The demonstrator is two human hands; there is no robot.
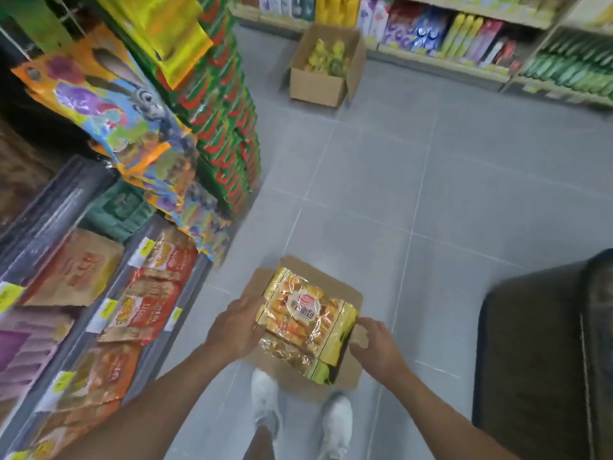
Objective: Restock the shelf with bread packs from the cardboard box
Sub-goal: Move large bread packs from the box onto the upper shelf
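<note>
A yellow and clear bread pack (306, 318) is held above the open cardboard box (351, 373) on the floor between my feet. My left hand (237, 328) grips the pack's left edge. My right hand (376, 343) holds its right edge, fingers pinched on the wrapper. More packs of the same kind show under it inside the box. The shelf (109, 313) on my left carries orange and red bread packs in tilted rows.
A second cardboard box (323, 83) with yellow goods stands further down the aisle. Hanging colourful bags (112, 104) and green-red packets (225, 104) fill the left shelving. A dark object (544, 360) stands at the right. Grey floor tiles lie between.
</note>
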